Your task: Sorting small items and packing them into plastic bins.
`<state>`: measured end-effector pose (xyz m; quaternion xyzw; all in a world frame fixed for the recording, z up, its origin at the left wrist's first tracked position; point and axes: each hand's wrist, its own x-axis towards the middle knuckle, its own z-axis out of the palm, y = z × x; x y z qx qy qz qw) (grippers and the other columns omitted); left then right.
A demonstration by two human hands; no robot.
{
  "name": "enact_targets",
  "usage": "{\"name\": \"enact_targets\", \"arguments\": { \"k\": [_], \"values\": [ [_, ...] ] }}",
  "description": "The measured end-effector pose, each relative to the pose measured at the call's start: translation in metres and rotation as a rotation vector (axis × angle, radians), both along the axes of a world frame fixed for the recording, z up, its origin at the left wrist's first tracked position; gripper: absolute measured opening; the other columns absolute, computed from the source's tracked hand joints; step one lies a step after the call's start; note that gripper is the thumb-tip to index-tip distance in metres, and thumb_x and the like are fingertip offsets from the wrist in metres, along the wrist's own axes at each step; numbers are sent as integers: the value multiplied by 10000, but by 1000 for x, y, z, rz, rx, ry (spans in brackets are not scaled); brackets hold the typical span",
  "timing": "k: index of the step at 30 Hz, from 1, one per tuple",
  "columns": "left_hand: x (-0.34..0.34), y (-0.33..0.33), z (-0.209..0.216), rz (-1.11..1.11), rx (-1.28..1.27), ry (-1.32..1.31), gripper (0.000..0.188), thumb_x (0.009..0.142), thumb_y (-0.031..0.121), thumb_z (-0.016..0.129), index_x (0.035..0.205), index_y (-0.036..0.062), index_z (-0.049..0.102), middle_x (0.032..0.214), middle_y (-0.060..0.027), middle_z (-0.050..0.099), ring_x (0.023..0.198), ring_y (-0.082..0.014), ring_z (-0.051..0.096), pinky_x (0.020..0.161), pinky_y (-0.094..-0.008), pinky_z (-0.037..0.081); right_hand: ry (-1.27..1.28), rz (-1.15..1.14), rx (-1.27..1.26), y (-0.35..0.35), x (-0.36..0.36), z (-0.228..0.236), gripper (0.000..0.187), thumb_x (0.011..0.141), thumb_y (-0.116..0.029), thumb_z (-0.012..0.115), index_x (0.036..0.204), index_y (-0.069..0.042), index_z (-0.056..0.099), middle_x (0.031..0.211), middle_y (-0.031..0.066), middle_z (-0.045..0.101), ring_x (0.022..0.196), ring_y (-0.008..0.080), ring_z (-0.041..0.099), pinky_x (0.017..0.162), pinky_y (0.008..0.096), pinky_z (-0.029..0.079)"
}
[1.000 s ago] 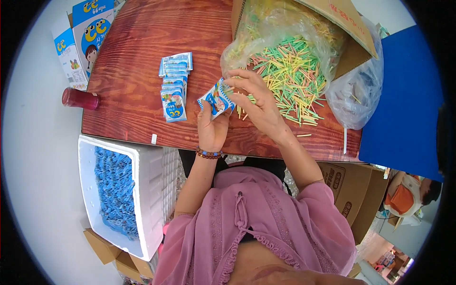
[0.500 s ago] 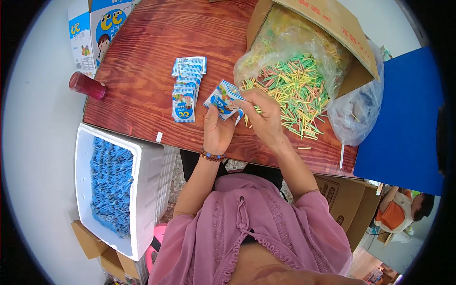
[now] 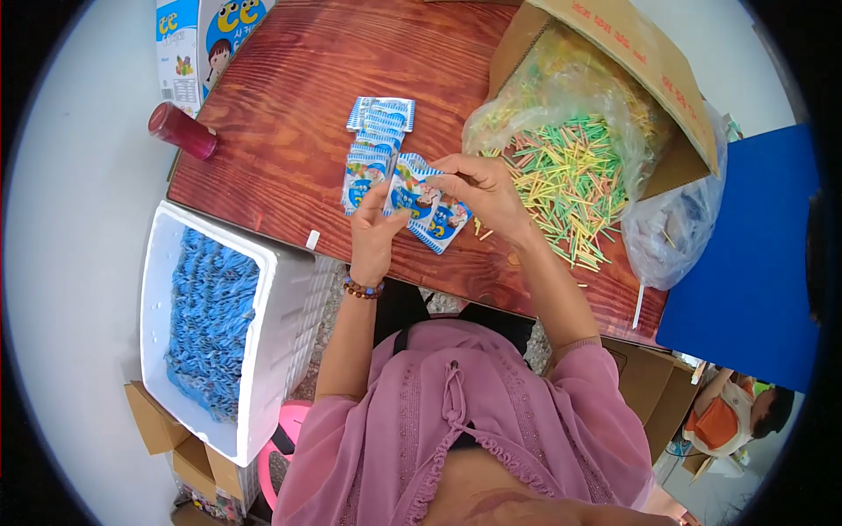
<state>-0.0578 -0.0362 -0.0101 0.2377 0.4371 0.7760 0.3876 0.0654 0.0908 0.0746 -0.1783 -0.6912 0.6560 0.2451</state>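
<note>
A small blue-and-white candy packet (image 3: 414,190) is held between my two hands over the table's near edge. My left hand (image 3: 375,232) grips its left side with thumb and fingers. My right hand (image 3: 484,195) pinches it near the upper right corner. A second, similar packet (image 3: 443,226) shows below and partly behind the first; whether a hand holds it or it lies on the table, I cannot tell. Just left of them lies an overlapping row of packets (image 3: 367,180), partly covered by my left fingers. To the right spreads a pile of yellow, green and pink candy sticks (image 3: 574,171).
The sticks spill from a clear plastic bag in a cardboard box (image 3: 684,162) on the red-brown wooden table (image 3: 289,114). A pink-red jar (image 3: 182,131) stands at the left edge. A white foam box (image 3: 263,289) of blue packets sits lower left. Another person (image 3: 732,412) is far right.
The packet in my hands has turned more upright, and a second one now shows beneath it. My left hand has come closer to the row of packets. The whole view has shifted slightly.
</note>
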Motion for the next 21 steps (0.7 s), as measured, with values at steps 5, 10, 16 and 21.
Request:
{"name": "enact_targets", "arguments": {
  "k": [5, 10, 16, 21],
  "values": [
    [-12, -17, 2, 128, -124, -36, 144, 875, 32, 666, 1011, -9, 645, 913, -18, 685, 783, -47, 613, 698, -208, 487, -171, 26, 158, 4, -27, -32, 122, 891, -109, 641, 878, 4, 686, 774, 25, 678, 700, 60, 604, 619, 221, 482],
    [-26, -33, -18, 433, -396, 416, 214, 868, 96, 690, 1043, -17, 644, 942, -44, 679, 793, -81, 600, 713, -235, 475, -399, -7, 416, -7, -66, -60, 237, 858, -261, 647, 831, -27, 677, 690, 102, 653, 638, 199, 643, 600, 340, 477],
    [-38, -26, -35, 429, -679, 1062, 534, 821, 186, 703, 1285, 11, 503, 1189, -184, 527, 1118, -355, 486, 966, -433, 371, -579, -109, 678, 1, -77, -70, 266, 862, -336, 635, 857, -71, 657, 804, 110, 683, 753, 301, 654, 641, 412, 479],
    [-34, -30, -28, 623, -632, 1202, 509, 819, 203, 709, 1247, -1, 524, 1158, -203, 530, 1081, -341, 486, 926, -472, 360, -669, -104, 728, 31, -10, -55, 244, 820, -289, 671, 958, -92, 634, 904, 67, 655, 884, 260, 636, 749, 374, 491]
  ]
}}
